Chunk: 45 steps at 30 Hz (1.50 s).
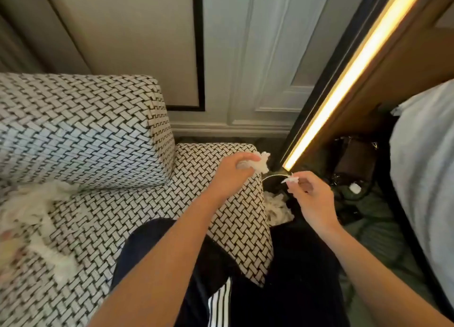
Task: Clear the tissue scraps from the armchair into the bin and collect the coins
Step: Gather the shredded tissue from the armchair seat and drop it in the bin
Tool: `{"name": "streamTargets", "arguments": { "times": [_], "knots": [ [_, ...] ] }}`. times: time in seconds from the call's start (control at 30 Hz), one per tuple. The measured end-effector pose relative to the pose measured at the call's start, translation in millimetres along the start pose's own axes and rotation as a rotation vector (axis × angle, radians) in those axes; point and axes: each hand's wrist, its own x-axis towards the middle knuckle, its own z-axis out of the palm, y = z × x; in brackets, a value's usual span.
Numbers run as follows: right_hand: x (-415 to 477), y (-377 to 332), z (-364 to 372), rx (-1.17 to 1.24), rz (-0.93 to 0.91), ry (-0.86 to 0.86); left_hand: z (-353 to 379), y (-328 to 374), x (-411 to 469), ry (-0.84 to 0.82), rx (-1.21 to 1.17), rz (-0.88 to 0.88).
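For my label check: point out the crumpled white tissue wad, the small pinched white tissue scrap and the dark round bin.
crumpled white tissue wad (pixel 264 165): head view, exposed right end.
small pinched white tissue scrap (pixel 292 179): head view, its middle.
dark round bin (pixel 271 176): head view, pale rim.

Woven-pattern armchair (pixel 147 203) — white tissue scraps (pixel 32 203) lie strewn across the left of its seat.

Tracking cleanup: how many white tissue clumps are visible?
4: crumpled wad in left hand, tiny scrap in right hand, pile in dark bin, blurred heap on woven black-and-white armchair seat; more may be hidden.
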Motion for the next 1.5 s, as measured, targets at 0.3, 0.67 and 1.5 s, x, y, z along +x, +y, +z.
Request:
{"name": "streamTargets", "arguments": {
  "times": [0.3,0.67,1.5],
  "knots": [
    [13.5,65.8,-45.4,-0.102,0.231,0.001,98.4,-7.2,65.5,-0.285,0.126,-0.139],
    [32.8,94.6,-37.7,-0.108,0.451,-0.144,120.2,-19.2,78.5,-0.386,0.193,-0.261],
    [0.1,-97.1,33.6,-0.136,-0.068,-0.572,-89.4,-22.1,-73.4,0.312,0.057,-0.085]
  ]
}}
